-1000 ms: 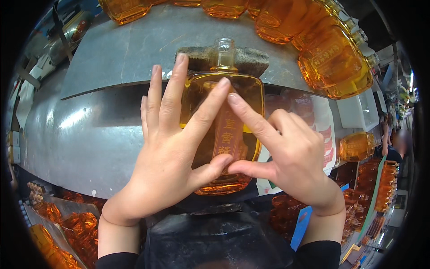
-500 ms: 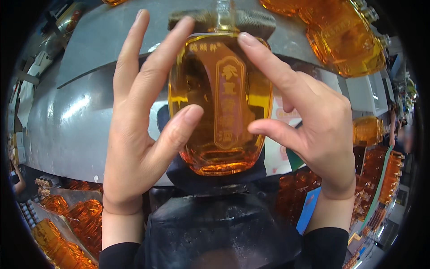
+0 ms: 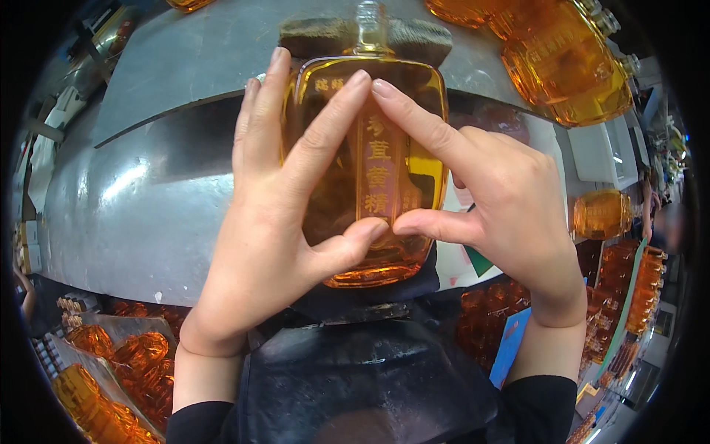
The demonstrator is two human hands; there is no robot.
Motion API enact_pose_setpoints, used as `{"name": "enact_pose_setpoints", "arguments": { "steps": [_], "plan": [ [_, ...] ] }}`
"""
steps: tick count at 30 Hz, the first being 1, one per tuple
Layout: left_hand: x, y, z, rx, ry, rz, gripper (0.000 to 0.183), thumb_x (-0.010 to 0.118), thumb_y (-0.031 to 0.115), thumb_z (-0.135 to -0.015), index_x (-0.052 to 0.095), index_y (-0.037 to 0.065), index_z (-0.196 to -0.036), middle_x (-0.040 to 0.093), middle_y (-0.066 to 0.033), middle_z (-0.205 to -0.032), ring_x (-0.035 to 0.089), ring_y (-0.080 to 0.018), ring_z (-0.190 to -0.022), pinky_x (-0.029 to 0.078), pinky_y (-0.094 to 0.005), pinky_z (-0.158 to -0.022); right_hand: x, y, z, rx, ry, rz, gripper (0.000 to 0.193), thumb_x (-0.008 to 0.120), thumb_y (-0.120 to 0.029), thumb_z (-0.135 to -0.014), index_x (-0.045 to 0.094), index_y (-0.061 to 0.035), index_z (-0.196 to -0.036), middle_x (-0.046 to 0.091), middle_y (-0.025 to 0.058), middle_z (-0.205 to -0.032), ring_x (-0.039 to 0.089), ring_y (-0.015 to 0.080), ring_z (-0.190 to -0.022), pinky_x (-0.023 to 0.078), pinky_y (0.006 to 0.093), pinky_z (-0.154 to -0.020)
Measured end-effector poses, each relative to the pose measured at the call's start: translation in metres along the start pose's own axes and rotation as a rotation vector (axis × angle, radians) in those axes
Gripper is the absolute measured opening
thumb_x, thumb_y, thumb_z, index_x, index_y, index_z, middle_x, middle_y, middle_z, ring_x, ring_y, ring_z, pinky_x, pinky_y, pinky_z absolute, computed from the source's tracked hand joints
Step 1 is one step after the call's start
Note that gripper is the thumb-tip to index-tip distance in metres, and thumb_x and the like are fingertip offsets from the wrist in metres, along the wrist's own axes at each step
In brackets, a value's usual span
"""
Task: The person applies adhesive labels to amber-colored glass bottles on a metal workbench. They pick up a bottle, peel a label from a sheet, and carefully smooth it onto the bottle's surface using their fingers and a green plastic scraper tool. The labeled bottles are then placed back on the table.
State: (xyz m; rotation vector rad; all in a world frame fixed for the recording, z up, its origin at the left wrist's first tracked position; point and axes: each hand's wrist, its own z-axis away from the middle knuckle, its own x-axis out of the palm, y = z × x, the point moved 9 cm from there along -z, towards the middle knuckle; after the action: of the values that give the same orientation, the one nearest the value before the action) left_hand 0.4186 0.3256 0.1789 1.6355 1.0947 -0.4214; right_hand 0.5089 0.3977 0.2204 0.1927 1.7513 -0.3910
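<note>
A flat, wide glass bottle (image 3: 414, 255) of amber liquid lies in front of me, face up, its clear neck pointing away. Down its front runs a tall, narrow label (image 3: 379, 163) with gold characters. My left hand (image 3: 270, 214) lies over the bottle's left part, index fingertip at the label's top and thumb near its lower end, other fingers stretched along the left edge. From the right, my right hand (image 3: 510, 196) reaches in with index finger and thumb extended, their tips almost meeting the left ones. Its remaining fingers are curled and partly hidden. Both hands are open.
The bottle's neck rests on a dark, worn block (image 3: 421, 38) on the metal table (image 3: 140, 200). Several amber bottles (image 3: 566, 66) lie at the far right, beside a white tray (image 3: 599, 155). More bottles (image 3: 144, 355) fill crates at the lower left and right.
My left hand has moved right and come down over the label, its index finger and thumb now near the right hand's. The right index finger and thumb have shifted slightly inward.
</note>
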Motion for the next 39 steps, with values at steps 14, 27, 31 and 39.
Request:
{"name": "enact_pose_setpoints", "arguments": {
  "steps": [14, 27, 31, 39],
  "plan": [
    [0.0, -0.002, 0.001, -0.013, -0.01, 0.019, 0.087, 0.077, 0.038, -0.07, 0.044, 0.008, -0.144, 0.019, -0.0229, -0.155, 0.026, -0.0383, -0.142, 0.028, -0.0464, -0.114, -0.004, -0.013, -0.004, -0.045, -0.008, 0.149, 0.08, 0.062, -0.06, -0.073, 0.048, -0.0249, -0.143, 0.043, 0.0064, -0.061, 0.046, 0.0224, -0.055, 0.042, 0.0355, -0.055],
    [0.004, -0.006, 0.0, -0.056, 0.025, 0.379, 0.101, 0.078, 0.038, -0.071, 0.025, 0.006, -0.152, 0.015, -0.0205, -0.157, 0.021, -0.0353, -0.145, 0.023, -0.0445, -0.116, -0.02, 0.114, -0.004, 0.285, 0.094, -1.011, 0.074, 0.041, -0.063, -0.094, 0.055, 0.0004, -0.13, 0.051, -0.0029, -0.07, 0.045, 0.0044, -0.061, 0.038, 0.0215, -0.053],
    [0.009, -0.008, 0.008, -0.052, 0.039, 0.3, 0.117, 0.082, 0.031, -0.069, 0.006, 0.004, -0.154, 0.01, -0.0186, -0.158, 0.021, -0.033, -0.145, 0.024, -0.0435, -0.116, -0.027, 0.104, 0.011, 0.303, 0.321, -0.775, 0.052, 0.059, -0.04, -0.093, 0.058, 0.0007, -0.125, 0.055, 0.0005, -0.086, 0.054, 0.0045, -0.074, 0.045, 0.0202, -0.065],
    [0.012, -0.015, 0.011, -0.065, 0.013, 0.367, 0.118, 0.08, 0.04, -0.071, 0.004, 0.006, -0.154, 0.011, -0.0171, -0.158, 0.023, -0.0328, -0.144, 0.028, -0.0438, -0.115, -0.057, 0.014, -0.059, -0.398, 0.555, 0.001, 0.019, 0.078, -0.012, -0.078, 0.073, -0.007, -0.096, 0.071, 0.0044, -0.083, 0.066, 0.0153, -0.068, 0.05, 0.0237, -0.061]
  ]
}}
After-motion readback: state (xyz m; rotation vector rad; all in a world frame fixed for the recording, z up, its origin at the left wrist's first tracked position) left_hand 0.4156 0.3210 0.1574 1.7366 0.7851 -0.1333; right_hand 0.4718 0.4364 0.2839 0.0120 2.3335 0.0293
